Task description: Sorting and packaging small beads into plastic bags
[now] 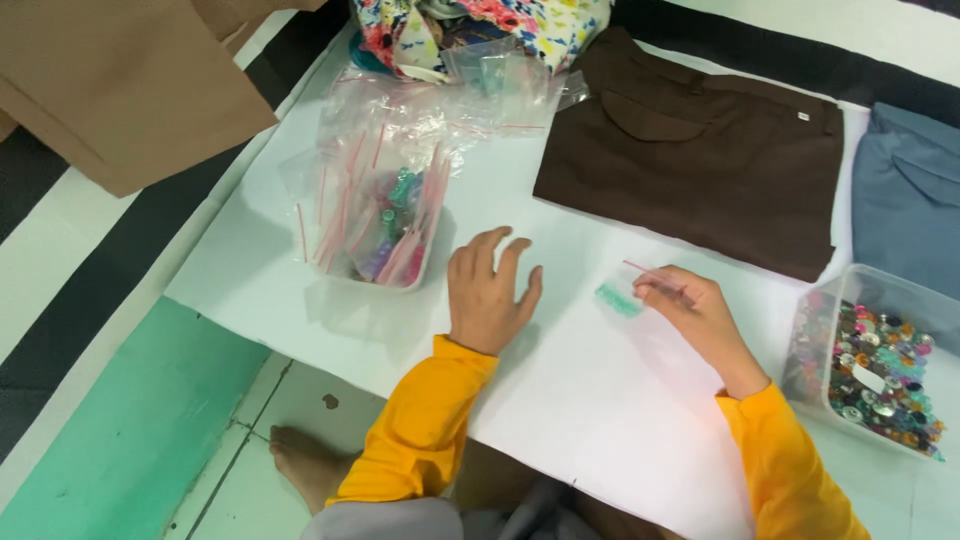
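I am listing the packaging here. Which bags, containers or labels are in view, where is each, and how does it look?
Small clear zip bag: right hand pinches it, teal pieces inside.
Heap of clear bags: in a tub, top centre, red strips.
Clear plastic box: right edge, mixed buttons.
White tag: on brown garment.

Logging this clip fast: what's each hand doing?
Left hand: open, fingers spread, holding nothing.
Right hand: pinching a small clear bag of teal buttons.
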